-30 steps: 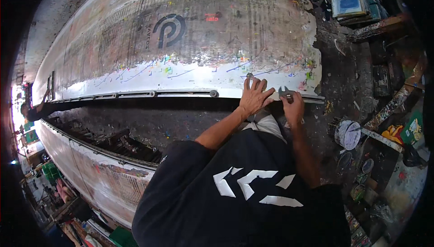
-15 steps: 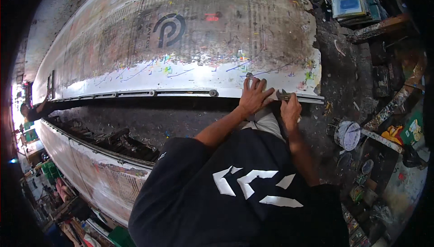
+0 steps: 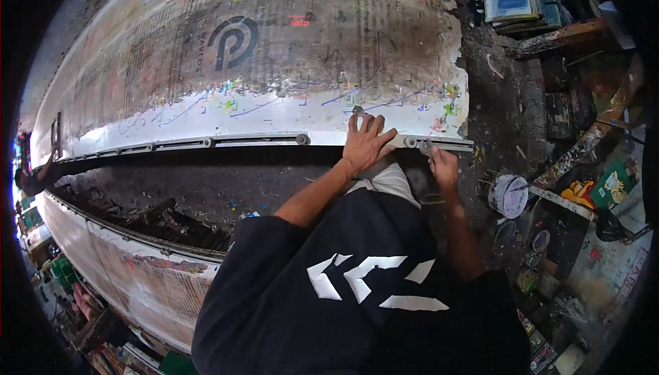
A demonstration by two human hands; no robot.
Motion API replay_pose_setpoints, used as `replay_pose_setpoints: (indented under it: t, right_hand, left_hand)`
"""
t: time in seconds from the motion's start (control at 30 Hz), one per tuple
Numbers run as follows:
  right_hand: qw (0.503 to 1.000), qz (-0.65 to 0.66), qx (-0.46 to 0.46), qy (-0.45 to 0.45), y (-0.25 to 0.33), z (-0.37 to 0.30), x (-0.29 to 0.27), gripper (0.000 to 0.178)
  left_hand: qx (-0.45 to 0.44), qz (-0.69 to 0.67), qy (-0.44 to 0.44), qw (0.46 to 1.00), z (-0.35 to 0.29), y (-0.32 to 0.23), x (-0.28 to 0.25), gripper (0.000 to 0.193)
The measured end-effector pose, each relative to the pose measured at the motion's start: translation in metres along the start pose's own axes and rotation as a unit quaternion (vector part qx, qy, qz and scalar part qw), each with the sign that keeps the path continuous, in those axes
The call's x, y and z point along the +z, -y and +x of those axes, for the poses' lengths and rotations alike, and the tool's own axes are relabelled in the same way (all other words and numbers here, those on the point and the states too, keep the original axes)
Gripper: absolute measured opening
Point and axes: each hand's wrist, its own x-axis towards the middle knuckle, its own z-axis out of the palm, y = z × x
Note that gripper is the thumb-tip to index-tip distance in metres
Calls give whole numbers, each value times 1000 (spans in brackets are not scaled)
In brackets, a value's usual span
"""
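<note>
A long paint-stained table (image 3: 274, 117) with a white border lies in front of me. A metal rail (image 3: 257, 139) with round bolts runs along its near edge. My left hand (image 3: 367, 143) lies flat across the rail, fingers stretched, the fingertips near a small dark metal piece (image 3: 357, 110) on the table top. To its right, my right hand (image 3: 444, 167) is closed round a wrench (image 3: 427, 148), whose head is at the rail beside a round bolt (image 3: 410, 142). Part of the wrench is hidden by the fingers.
Behind a dark gap on the left lies a second long table (image 3: 154, 262). A person (image 3: 31, 179) stands at the first table's far left end. At right are a white bucket (image 3: 509, 195), paint-spattered beams (image 3: 559, 38) and a stack of framed screens (image 3: 511, 1).
The view has shifted, so the scene sits further left. My right hand has turned the wrench, and a round bolt on the rail now shows beside it. My left hand stays put.
</note>
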Motion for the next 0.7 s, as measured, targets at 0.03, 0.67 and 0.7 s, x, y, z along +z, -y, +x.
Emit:
replay_pose_setpoints:
  t: [0.03, 0.67, 0.7]
  right_hand:
    - [998, -62, -19, -1, -3, 3, 0, 50]
    - [952, -268, -103, 104, 40, 25, -21, 45]
    - [953, -266, -100, 104, 45, 32, -24, 45]
  left_hand:
    - [4, 4, -24, 1000, 0, 0, 1, 43]
    - [-8, -17, 37, 999, 10, -8, -9, 42]
    - [-7, -19, 39, 999, 12, -9, -8, 42]
